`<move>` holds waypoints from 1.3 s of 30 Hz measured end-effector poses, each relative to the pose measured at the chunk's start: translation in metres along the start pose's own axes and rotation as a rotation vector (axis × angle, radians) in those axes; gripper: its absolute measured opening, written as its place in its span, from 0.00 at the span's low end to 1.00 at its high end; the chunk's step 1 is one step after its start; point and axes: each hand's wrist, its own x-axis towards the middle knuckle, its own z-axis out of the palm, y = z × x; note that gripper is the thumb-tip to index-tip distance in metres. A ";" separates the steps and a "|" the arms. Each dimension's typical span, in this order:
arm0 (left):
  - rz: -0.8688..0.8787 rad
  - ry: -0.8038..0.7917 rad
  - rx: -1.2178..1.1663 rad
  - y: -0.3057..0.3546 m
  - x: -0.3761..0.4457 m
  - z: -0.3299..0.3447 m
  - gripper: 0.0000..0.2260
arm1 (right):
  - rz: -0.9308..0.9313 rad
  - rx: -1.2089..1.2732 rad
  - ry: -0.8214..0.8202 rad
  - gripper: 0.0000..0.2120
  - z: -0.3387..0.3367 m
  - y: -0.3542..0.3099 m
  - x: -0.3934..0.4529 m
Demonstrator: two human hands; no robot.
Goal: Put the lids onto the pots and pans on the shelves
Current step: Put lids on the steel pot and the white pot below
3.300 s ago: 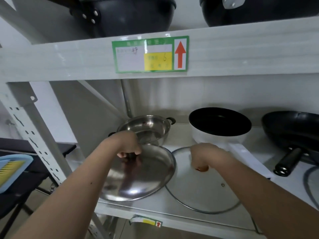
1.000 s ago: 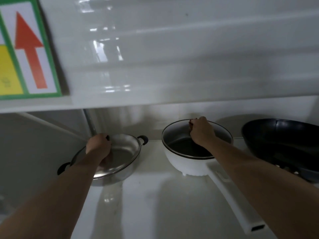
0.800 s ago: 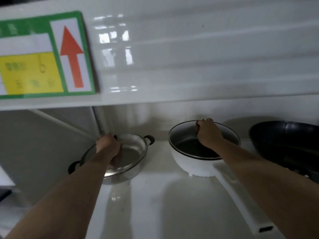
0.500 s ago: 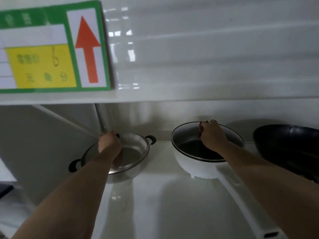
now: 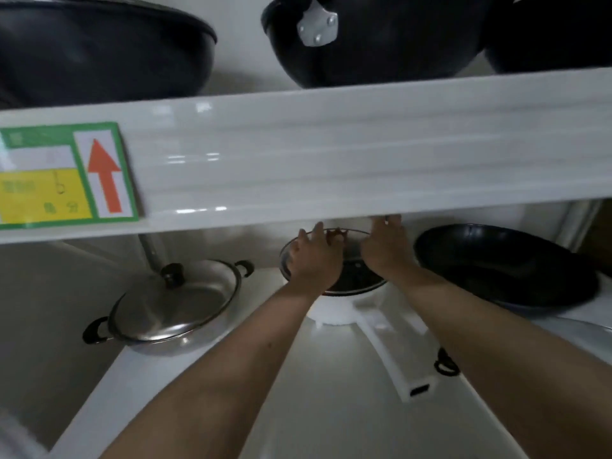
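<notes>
Fingers: both hands are reaching over the glass lid (image 5: 354, 276) on the white pan. The left hand (image 5: 314, 260) is spreading its fingers across the lid's left side; the right hand (image 5: 385, 248) is stretching toward the far rim, fingertips half hidden under the upper shelf beam (image 5: 331, 160). Whether either hand is gripping or only pressing, I cannot tell.
Lid in hand: clear glass with a thin metal band, round, lying on the white pan (image 5: 334, 313) and looking slightly askew – probably being nudged into its seat.
White pan: smooth, glossy, with a long flat handle pointing toward the viewer.
Done: the steel pot (image 5: 165, 342), at left on the same shelf, is wearing its steel lid (image 5: 172, 303) – a shallow brushed dome with a black knob, sitting a little off-centre.
Left: the black frying pan (image 5: 503, 263), at right, is standing open – wide, shallow, matte dark. Another lid's rim seems to be showing at the far right edge, too little to be sure.
Above: dark woks (image 5: 99, 48) are sitting on the upper shelf; whether they are covered cannot be seen from below.
Label: a green-bordered tag (image 5: 66, 175) with a red arrow, stuck to the beam.
</notes>
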 end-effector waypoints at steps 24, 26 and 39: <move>0.215 -0.299 0.557 0.139 -0.131 0.160 0.22 | 0.362 -0.650 -0.518 0.30 -0.136 0.287 -0.125; 0.220 -0.292 0.582 0.141 -0.131 0.159 0.21 | 0.305 -0.659 -0.510 0.28 -0.153 0.287 -0.127; 0.204 -0.298 0.561 0.145 -0.121 0.160 0.16 | 0.255 -0.714 -0.330 0.22 -0.265 0.244 -0.130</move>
